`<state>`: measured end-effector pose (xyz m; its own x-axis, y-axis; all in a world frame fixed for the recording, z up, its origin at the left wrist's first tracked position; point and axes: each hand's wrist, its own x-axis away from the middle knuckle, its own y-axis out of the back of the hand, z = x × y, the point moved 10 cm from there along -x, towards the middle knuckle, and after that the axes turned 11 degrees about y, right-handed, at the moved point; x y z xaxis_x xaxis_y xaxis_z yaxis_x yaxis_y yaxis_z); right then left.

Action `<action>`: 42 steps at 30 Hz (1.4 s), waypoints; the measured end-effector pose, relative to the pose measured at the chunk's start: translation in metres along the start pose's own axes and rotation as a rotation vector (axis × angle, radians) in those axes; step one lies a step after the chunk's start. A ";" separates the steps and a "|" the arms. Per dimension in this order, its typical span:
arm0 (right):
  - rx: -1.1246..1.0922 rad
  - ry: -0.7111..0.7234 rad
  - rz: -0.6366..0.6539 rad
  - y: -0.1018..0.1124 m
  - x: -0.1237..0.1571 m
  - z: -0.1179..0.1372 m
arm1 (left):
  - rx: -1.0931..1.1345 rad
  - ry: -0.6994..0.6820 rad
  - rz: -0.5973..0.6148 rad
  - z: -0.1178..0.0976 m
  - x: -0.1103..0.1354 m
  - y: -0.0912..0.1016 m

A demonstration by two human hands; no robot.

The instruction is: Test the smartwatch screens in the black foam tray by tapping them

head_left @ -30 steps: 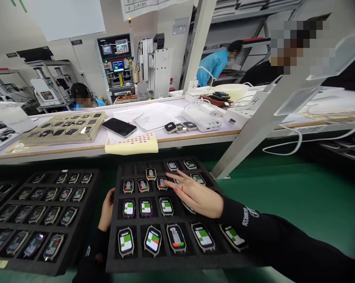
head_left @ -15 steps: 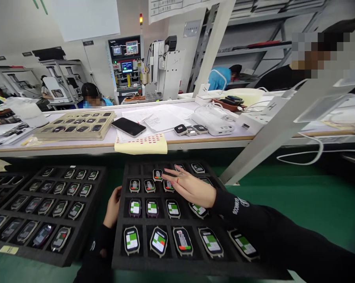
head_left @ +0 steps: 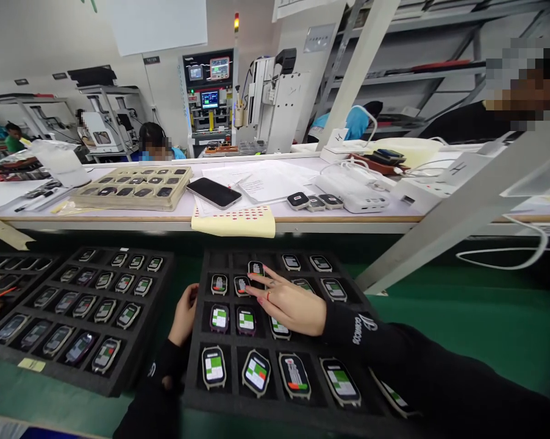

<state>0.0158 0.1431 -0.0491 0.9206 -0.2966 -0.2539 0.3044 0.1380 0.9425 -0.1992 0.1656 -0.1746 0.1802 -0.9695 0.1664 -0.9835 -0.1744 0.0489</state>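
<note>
Green bench; watch (head_left: 278, 327) half-hidden under right hand (head_left: 288, 300)

I see a matt black foam tray (head_left: 197, 341) under my hands, its watches (head_left: 257, 372) showing glossy glass faces; at eleven o'clock a dull beige plastic tray (head_left: 177, 198), beside it a glossy phone (head_left: 213, 192) and paper sheets (head_left: 275, 180) on the smooth counter (head_left: 394, 213)

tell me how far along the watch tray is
Most pockets of the black foam tray already hold lit smartwatches. The right hand lies over the middle rows, the left hand grips the tray's edge. A far-row pocket is unfilled.
</note>
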 end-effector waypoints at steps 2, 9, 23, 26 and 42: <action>0.008 0.006 0.019 -0.002 -0.002 0.001 | 0.000 -0.006 0.007 0.001 0.000 0.000; -0.041 0.061 0.007 0.006 -0.028 0.016 | -0.015 -0.031 0.003 0.002 -0.001 0.000; -0.029 0.011 0.043 0.005 -0.028 0.005 | -0.043 -0.042 -0.001 -0.004 0.004 0.000; -0.021 -0.035 0.036 0.015 -0.009 -0.002 | -0.045 -0.035 -0.002 -0.007 0.008 -0.001; -0.039 0.015 0.094 -0.022 -0.052 0.020 | -0.095 -0.038 -0.017 -0.002 0.009 0.003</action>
<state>-0.0437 0.1368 -0.0520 0.9491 -0.2663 -0.1680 0.2251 0.2011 0.9533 -0.2010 0.1569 -0.1707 0.1939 -0.9727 0.1276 -0.9738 -0.1752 0.1448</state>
